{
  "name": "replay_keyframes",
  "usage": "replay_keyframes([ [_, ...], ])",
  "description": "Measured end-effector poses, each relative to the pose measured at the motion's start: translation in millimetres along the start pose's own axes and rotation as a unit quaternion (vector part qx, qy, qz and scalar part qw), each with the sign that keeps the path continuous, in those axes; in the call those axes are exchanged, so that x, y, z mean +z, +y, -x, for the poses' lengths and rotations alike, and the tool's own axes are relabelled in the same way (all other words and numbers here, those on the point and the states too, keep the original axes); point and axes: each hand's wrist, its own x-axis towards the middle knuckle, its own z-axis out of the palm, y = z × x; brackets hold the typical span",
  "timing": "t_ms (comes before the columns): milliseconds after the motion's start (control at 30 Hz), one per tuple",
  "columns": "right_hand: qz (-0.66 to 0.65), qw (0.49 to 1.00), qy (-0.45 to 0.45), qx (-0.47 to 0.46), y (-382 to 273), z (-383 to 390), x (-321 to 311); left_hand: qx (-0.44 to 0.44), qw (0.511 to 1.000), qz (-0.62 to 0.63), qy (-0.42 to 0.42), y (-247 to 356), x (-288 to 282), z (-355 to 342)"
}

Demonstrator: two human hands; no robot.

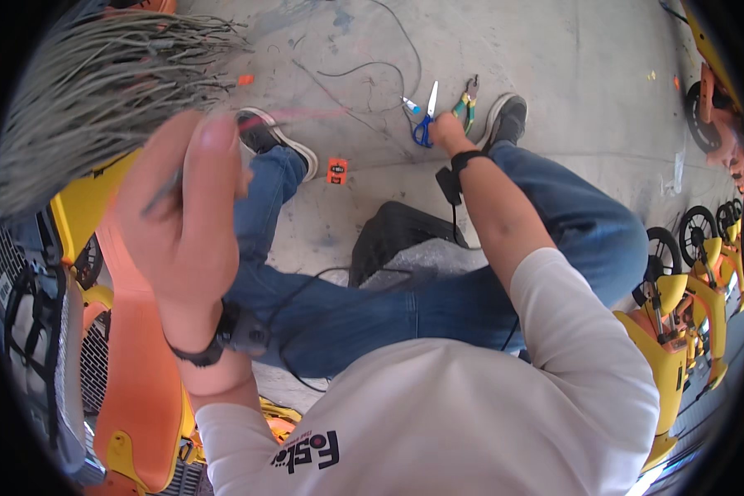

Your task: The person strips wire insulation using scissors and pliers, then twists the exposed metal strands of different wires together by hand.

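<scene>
My left hand (186, 207) is raised close in at the left, blurred, with its fingers curled round a short, thin grey piece that looks like cable (161, 195). Low over the floor between my shoes, my right hand (449, 132) touches or hovers right beside the scissors (423, 131), which have blue handles and blades pointing away. Its fingers are bunched and mostly hidden, so a hold on the scissors cannot be made out. Just right of that hand lie pliers (469, 103) with green and yellow handles. A small white-and-blue tube (411, 105) rests left of the scissors.
A big bundle of grey cables (116, 91) fills the upper left. A loose dark cable (405, 50) curls over the concrete floor, near an orange label (336, 171). A black bag-like thing (388, 236) lies between my legs. Yellow-and-orange wheeled machines (670, 331) line the right.
</scene>
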Motion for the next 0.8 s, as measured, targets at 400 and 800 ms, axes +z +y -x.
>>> replay_keyframes([
  [400,-0.058,0.989,-0.002,0.134,-30,-18,-7,-0.03,0.994,-0.066,-0.086,-14,3,-17],
  [800,-0.812,0.527,-0.25,-0.021,-190,97,-248,-0.07,0.997,-0.013,0.013,-26,0,-30],
])
